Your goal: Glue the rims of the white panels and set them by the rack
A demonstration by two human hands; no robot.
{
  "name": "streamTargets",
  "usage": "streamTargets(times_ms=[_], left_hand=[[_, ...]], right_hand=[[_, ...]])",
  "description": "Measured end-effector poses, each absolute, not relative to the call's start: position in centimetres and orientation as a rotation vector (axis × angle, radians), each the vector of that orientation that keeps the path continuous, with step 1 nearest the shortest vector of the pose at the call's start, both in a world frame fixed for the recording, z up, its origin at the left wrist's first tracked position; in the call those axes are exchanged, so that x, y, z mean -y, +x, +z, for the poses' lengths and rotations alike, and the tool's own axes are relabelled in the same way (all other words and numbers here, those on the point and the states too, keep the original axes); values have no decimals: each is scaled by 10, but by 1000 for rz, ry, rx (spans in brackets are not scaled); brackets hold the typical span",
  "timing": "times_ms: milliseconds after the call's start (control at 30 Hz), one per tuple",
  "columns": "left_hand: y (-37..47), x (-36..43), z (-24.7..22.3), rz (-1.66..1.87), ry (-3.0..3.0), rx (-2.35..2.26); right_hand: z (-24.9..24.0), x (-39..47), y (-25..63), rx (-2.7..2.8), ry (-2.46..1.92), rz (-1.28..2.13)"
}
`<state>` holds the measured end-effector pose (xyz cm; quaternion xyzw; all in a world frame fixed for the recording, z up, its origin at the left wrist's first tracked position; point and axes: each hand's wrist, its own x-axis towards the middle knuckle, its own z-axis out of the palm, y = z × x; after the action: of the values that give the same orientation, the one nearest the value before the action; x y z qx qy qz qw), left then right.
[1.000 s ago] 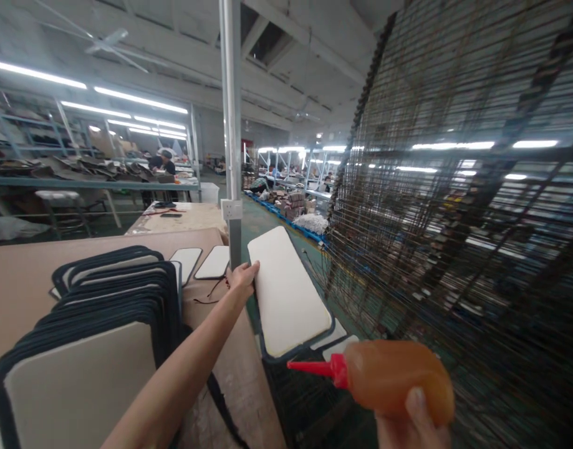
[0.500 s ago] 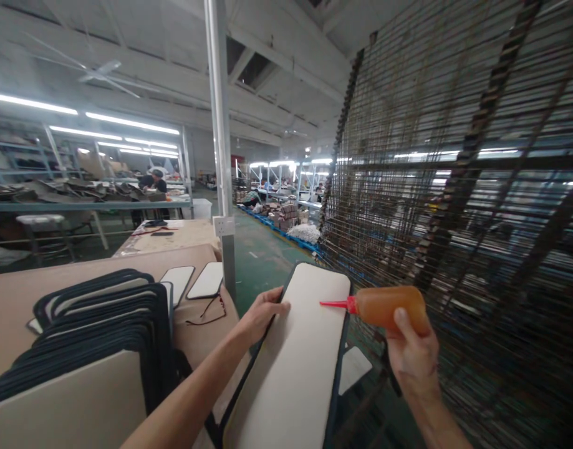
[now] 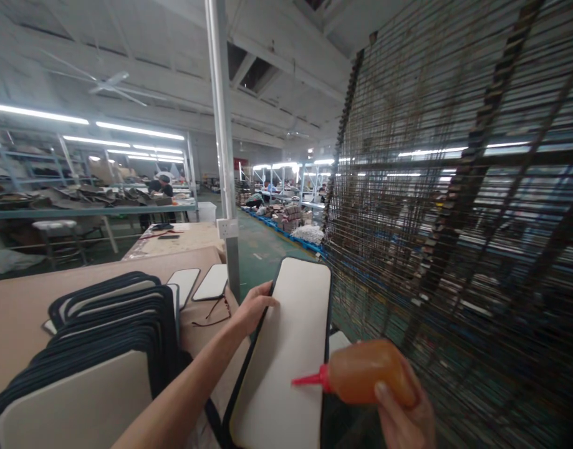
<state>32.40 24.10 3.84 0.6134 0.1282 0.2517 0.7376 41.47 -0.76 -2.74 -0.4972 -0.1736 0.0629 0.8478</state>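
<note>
My left hand (image 3: 257,307) grips the left edge of a long cream panel (image 3: 290,330) with rounded corners and a dark border, thumb on its face. The panel is held up at a slant in front of me. In my right hand (image 3: 403,411) is a squeeze bottle (image 3: 370,372) of amber liquid, lying on its side with its red nozzle pointing left. The nozzle tip is over the lower part of the panel; whether it touches the surface I cannot tell.
A stack of dark-edged panels (image 3: 103,337) stands on the table (image 3: 15,293) to the left. Small panels (image 3: 211,282) and eyeglasses (image 3: 214,312) lie beyond it. A metal post (image 3: 223,125) rises behind; a tall wire rack (image 3: 436,174) fills the right side.
The bottle has come down along the panel, from near its upper right edge to its lower part. The panel and my left hand have shifted slightly left in view.
</note>
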Motion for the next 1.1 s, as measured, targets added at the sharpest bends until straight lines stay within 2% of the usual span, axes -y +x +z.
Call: streamTargets(times_ms=[133,200,467,600,700,967,1100], left_hand=[[320,-222,40,415,1341,-201],[320,-218,42,409,1325,-151],[312,-246,40,550,1341,-270],[302,-243,41,481,1340,-216],[298,-240,45,444,1333,-169],[290,-265,40,509,1382,-218],[289,-265,37,451,1370,-208]], right_hand=[[35,-23,454,361,-911,-102],[47,-32,464,374,-894,-121],[-25,-10,402,355,-1015,244],[12,-24,426,341,-895,-10],[37,-36,447,349,-856,-74],[-14,-19,386,287,-944,255],[9,-28,398,329,-877,29]])
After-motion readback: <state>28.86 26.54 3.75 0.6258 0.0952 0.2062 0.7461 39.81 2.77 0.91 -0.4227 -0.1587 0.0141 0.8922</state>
